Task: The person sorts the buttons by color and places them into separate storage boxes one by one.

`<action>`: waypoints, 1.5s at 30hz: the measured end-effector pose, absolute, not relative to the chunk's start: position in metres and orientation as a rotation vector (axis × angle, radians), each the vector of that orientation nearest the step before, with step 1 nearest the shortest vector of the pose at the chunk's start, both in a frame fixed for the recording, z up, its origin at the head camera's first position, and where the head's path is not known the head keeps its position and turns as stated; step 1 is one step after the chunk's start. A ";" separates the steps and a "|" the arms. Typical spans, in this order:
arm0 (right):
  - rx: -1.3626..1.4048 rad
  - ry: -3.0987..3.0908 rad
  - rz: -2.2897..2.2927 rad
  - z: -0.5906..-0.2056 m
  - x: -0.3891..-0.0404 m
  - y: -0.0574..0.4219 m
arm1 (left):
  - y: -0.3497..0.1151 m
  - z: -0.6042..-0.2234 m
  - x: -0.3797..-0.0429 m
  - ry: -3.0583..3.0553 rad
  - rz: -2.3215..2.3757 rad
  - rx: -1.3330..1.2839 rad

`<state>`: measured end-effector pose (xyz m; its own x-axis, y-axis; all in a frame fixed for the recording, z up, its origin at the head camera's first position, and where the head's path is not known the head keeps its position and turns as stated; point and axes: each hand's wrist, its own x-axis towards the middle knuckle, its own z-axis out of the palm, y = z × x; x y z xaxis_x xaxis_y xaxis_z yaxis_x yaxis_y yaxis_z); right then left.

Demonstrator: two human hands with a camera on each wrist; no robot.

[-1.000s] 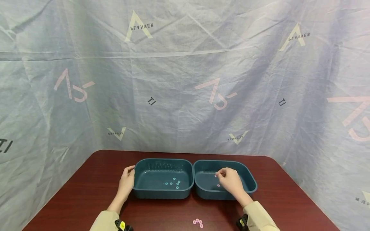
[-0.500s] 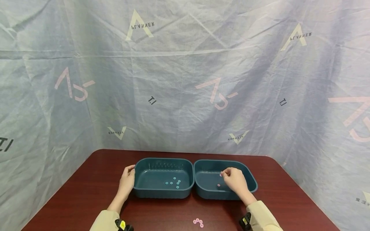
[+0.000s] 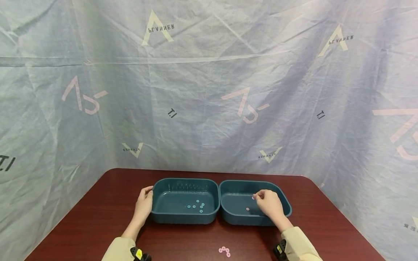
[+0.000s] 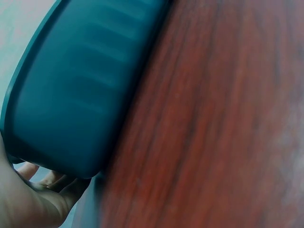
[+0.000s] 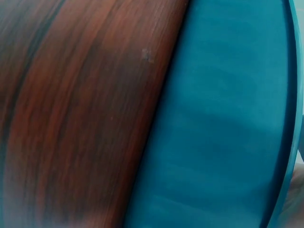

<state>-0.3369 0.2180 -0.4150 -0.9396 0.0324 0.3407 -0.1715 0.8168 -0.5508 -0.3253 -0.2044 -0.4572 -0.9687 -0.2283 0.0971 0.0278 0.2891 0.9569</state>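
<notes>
Two dark blue-green plastic bins stand side by side on the table, the left bin [image 3: 183, 218] and the right bin [image 3: 241, 220]. At the left bin's outer end my left hand [image 3: 143, 204] holds the wall, its fingers bent against it in the left wrist view. Over the right bin, my right hand [image 3: 270, 203] pinches a small pink button [image 3: 253, 198] between thumb and fingertips. Another pink button [image 3: 248, 209] lies on that bin's floor. Several light blue buttons [image 3: 194, 206] lie spread in the left bin. In the right wrist view the bin's wall hides most of the hand.
Several pink buttons [image 3: 223, 248] lie close together on the dark red wooden table [image 3: 183, 243], in front of the bins. A pale printed cloth [image 3: 202, 137] hangs behind the table and along its sides.
My right hand has moved a little to the right above the right bin, with the pink button still pinched. The left hand and both bins stay in place.
</notes>
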 end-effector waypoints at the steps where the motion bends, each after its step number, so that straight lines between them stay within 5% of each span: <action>1: 0.105 -2.663 0.850 -0.415 -0.337 0.219 | -0.204 -0.457 -0.326 -2.342 -1.742 0.184; 45: 0.075 -2.638 0.791 -0.423 -0.342 0.232 | -0.203 -0.455 -0.326 -2.356 -1.719 0.211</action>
<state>-0.3417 0.2319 -0.4225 -0.9247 0.0584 0.3761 -0.1583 0.8397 -0.5195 -0.3265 -0.2032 -0.4553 -0.9662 -0.2418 0.0895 0.0115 0.3064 0.9518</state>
